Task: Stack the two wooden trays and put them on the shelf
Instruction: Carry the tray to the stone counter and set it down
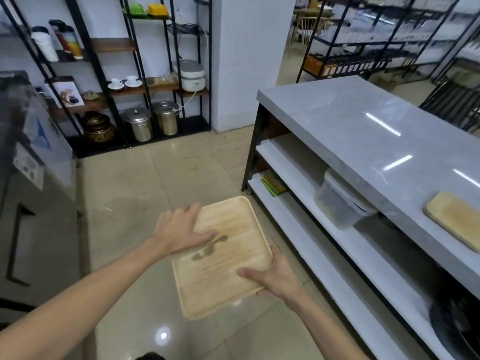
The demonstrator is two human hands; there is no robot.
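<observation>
A large square wooden tray (220, 258) with a dark stain in its middle is held in the air above the floor. My left hand (181, 229) grips its left edge, thumb lying on the top face. My right hand (272, 276) grips its right near corner. A second, narrower wooden tray (454, 219) lies on the grey countertop (350, 131) at the far right. Under the countertop run two white shelves (293, 162), to the right of the held tray.
A clear plastic lidded container (340, 201) sits on the upper white shelf, green flat items (272, 185) on the lower one. A black metal rack (135, 81) with pots, cups and a rice cooker stands at the back. A steel appliance (31, 178) is at left.
</observation>
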